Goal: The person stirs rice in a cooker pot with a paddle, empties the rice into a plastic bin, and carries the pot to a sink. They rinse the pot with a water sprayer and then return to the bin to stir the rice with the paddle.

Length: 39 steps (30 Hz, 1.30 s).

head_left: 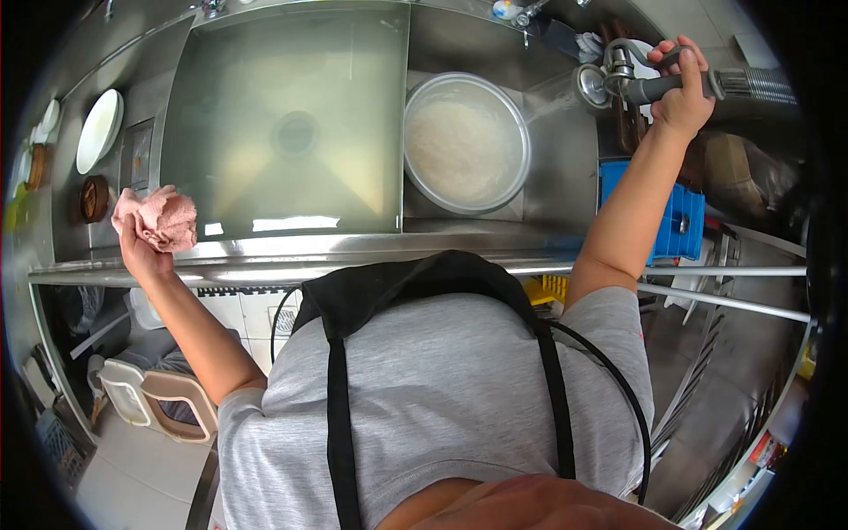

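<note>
My left hand (140, 250) grips a crumpled pink cloth (159, 218) at the front left rim of a large steel sink (221, 106) filled with still water. My right hand (680, 88) is wrapped around the grey handle of a spray hose nozzle (618, 81) at the upper right. Water sprays from the nozzle leftward toward a big round metal bowl (466, 141) holding cloudy white liquid, which sits in the smaller basin to the right of the sink.
A white plate (99, 130) and small dark round dishes (94, 198) lie on the steel counter at left. A blue crate (676, 221) stands below my right arm. Plastic containers (150, 402) sit on the floor at lower left. My grey shirt and black apron fill the foreground.
</note>
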Motion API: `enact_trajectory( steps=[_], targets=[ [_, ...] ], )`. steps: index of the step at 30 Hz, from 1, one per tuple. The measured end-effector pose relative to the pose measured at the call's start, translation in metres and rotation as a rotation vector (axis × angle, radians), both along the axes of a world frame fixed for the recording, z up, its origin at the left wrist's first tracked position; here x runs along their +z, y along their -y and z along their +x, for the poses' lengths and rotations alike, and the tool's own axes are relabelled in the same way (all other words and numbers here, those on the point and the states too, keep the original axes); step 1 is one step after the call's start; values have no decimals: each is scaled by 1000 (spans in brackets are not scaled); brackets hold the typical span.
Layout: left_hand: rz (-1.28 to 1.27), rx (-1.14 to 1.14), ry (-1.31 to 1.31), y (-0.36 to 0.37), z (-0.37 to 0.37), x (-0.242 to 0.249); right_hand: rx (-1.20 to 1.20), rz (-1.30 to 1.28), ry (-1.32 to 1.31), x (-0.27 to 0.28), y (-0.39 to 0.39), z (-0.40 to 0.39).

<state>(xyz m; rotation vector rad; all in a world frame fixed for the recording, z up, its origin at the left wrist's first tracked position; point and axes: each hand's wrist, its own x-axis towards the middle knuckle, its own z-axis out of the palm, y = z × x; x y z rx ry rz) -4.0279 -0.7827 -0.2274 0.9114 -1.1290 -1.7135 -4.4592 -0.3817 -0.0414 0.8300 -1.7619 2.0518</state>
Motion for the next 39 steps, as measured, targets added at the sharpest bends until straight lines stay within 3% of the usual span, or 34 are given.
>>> enact_trajectory(
  steps=[17, 21, 24, 26, 39],
  targets=[
    [55, 14, -15, 5, 0, -4, -58, 85, -5, -6, -8, 2],
    [39, 32, 9, 0, -4, -2, -38, 132, 71, -8, -13, 16],
    [111, -88, -55, 8, 3, -11, -21, 149, 122, -9, -14, 27],
    [85, -23, -11, 5, 0, -8, -28, 144, 152, -9, -16, 31],
    [94, -29, -16, 14, 9, -14, 17, 173, 45, -3, -11, 19]
  ],
)
